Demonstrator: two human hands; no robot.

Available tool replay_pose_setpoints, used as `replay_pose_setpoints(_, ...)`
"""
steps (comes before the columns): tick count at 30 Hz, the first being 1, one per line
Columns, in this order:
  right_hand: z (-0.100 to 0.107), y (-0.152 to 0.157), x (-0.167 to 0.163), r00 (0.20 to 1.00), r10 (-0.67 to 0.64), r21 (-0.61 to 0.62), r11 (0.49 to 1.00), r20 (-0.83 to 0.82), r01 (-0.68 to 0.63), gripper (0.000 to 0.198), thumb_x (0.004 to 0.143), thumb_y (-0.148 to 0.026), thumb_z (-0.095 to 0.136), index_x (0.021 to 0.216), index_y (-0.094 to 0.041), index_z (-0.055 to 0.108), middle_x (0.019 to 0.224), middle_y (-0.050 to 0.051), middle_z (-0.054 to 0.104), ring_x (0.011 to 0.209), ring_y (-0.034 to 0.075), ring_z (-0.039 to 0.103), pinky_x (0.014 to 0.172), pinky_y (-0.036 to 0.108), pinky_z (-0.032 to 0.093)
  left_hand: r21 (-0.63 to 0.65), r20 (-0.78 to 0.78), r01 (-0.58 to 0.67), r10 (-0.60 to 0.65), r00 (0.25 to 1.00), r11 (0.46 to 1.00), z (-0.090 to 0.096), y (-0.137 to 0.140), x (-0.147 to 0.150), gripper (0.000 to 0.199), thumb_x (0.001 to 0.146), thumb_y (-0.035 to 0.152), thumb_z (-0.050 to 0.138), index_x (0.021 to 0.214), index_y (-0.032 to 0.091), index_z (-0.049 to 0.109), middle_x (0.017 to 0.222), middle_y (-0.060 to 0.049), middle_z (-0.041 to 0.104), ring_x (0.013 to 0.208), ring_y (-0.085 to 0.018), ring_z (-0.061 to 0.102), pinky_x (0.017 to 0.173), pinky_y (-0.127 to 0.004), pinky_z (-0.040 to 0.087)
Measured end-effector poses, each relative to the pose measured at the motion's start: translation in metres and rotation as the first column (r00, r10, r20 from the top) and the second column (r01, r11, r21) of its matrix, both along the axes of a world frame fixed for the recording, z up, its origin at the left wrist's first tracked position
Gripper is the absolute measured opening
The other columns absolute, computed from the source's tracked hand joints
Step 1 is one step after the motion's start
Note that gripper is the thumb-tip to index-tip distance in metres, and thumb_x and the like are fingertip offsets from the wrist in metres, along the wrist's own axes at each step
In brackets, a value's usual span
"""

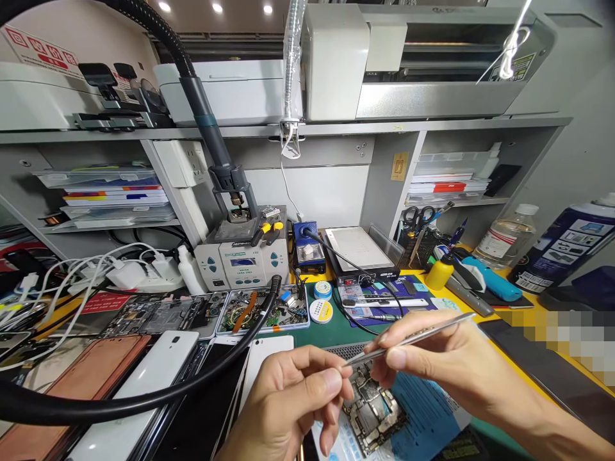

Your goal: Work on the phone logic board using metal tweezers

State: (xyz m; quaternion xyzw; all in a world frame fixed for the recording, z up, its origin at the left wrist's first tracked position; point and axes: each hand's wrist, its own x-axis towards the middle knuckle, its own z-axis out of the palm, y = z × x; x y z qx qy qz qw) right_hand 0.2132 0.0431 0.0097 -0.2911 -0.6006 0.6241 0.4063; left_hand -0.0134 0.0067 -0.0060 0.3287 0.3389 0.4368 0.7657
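Observation:
My right hand (446, 358) grips a pair of metal tweezers (432, 331) between thumb and fingers, pen-style, with the tips pointing left. Thumb and forefinger of my left hand (293, 400) are pinched together right at those tips. Whatever lies between them is too small or hidden to make out. Below both hands, a phone circuit board (372, 426) rests on a blue and white printed sheet (427, 416); my fingers cover part of its upper side.
A thick black hose (192, 410) curves across the left front over several phones. Behind stand a hot-air station (240, 262), a tray of small parts (298, 320), round tins (321, 312) and a flat heating plate (360, 250). Bottles (507, 237) stand at right.

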Motion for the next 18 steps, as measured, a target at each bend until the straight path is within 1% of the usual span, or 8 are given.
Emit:
replay_pose_setpoints(6,-0.0006,0.0003,-0.0007,1.0,-0.002,-0.031,1.0,-0.011,0.002,0.003,0.091,-0.026,0.082,0.094,-0.025,0.08,0.08,0.004,0.078,0.076,0.022,0.074,0.071,0.03,0.06,0.009,-0.008,0.007,-0.007,1.0,1.0,0.0005,0.0004,-0.0008,0.033,0.075,0.039,0.087,0.085,0.011,0.074,0.068,-0.004,0.061,0.05,-0.008,0.049,0.047,-0.02,0.038)
replay_pose_setpoints(9,-0.0008,-0.0008,-0.0015,1.0,0.0,-0.065,0.998,-0.03,-0.002,0.006,0.089,-0.028,0.083,0.092,-0.025,0.081,0.08,0.005,0.078,0.075,0.023,0.074,0.071,0.032,0.06,0.01,0.003,0.014,-0.014,1.0,1.0,0.0008,-0.0001,-0.0006,0.033,0.074,0.039,0.088,0.085,0.012,0.074,0.066,-0.004,0.061,0.049,-0.008,0.049,0.047,-0.02,0.037)
replay_pose_setpoints(14,-0.0028,-0.0018,-0.0059,0.992,0.03,-0.132,0.99,-0.119,-0.046,0.006,0.087,-0.027,0.085,0.09,-0.025,0.081,0.081,0.005,0.078,0.075,0.023,0.075,0.068,0.033,0.06,0.012,0.051,0.042,-0.042,0.998,0.999,-0.0014,0.0,0.0005,0.031,0.072,0.039,0.089,0.078,0.012,0.073,0.062,-0.003,0.06,0.046,-0.007,0.05,0.046,-0.018,0.037)
replay_pose_setpoints(18,-0.0067,-0.0009,-0.0089,0.978,0.051,-0.144,0.986,-0.203,-0.082,0.005,0.088,-0.023,0.083,0.092,-0.024,0.081,0.085,0.006,0.078,0.072,0.021,0.075,0.066,0.031,0.061,0.014,0.092,0.059,-0.06,0.994,0.998,-0.0032,0.0007,0.0008,0.03,0.072,0.038,0.089,0.075,0.013,0.073,0.06,-0.002,0.058,0.045,-0.007,0.05,0.044,-0.017,0.037)
